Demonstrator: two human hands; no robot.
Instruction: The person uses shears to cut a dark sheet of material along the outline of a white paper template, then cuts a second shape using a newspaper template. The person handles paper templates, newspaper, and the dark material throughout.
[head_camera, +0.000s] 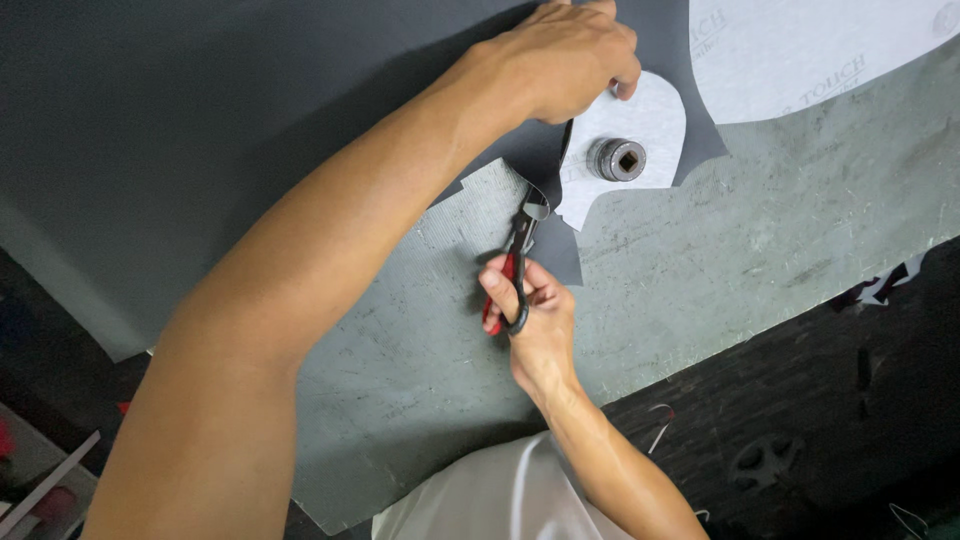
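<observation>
My right hand (535, 315) grips red-and-black scissors (516, 270), whose blades point up into the edge of a large dark grey sheet (200, 120). My left hand (565, 55) reaches across and presses down on the sheet at the top edge of a white paper pattern piece (645, 115). A round metal weight (616, 159) sits on that pattern. A cut strip of the sheet curls beside the scissor blades.
The grey-green worktable (760, 250) is scuffed. A second white paper pattern (800, 50) lies at the top right. The dark floor (800, 430) at the lower right holds scraps and threads. Some objects sit at the lower left corner.
</observation>
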